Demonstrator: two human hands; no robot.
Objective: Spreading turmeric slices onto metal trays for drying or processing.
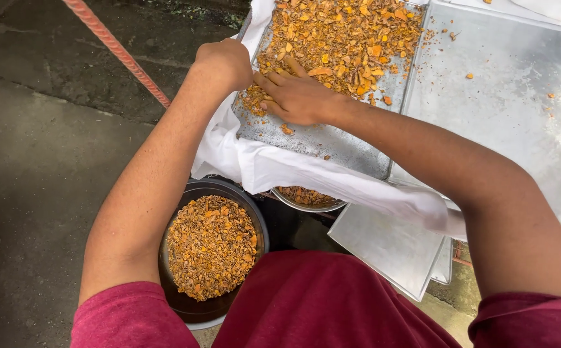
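Note:
A metal tray point(319, 138) tilts toward me, covered at its far part with orange-yellow dried chips point(345, 38). My left hand point(223, 62) grips the tray's left edge together with the white cloth point(274, 169) under it. My right hand point(296, 96) lies flat on the tray, fingers together, pressed against the near edge of the chip pile. Below the tray's left corner, a dark round bowl point(190, 303) holds a heap of the same chips.
A second, nearly bare metal tray point(512, 96) lies to the right. Another tray point(390, 248) sticks out below the cloth, and a small metal bowl point(306, 205) of chips sits under the tilted tray. A red-striped rope point(119, 53) crosses the concrete ground at left.

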